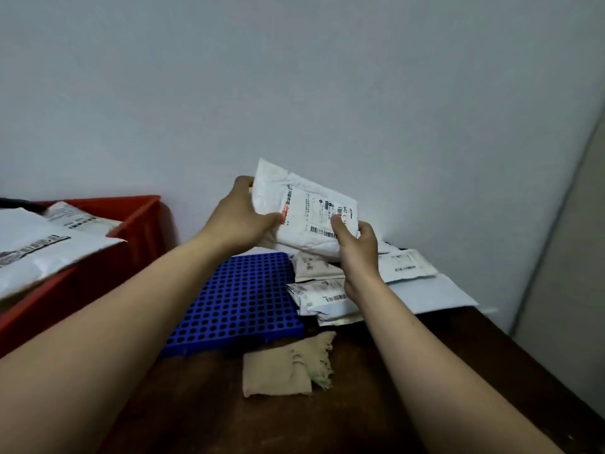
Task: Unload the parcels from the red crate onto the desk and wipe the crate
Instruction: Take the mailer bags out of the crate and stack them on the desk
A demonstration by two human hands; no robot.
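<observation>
A white padded parcel (304,208) with a printed shipping label is held up in the air over the desk. My left hand (239,217) grips its left edge and my right hand (357,247) pinches its lower right corner. The red crate (137,231) stands at the left with white parcels (42,247) lying in it and sticking out over its rim. Several unloaded parcels (324,293) lie piled on the dark wooden desk (458,355) under my right hand. A beige cloth (288,365) lies crumpled on the desk in front of them.
A blue perforated plastic panel (235,299) lies flat on the desk between the crate and the parcel pile. A pale wall runs close behind. The desk's right edge drops off beside a grey wall corner.
</observation>
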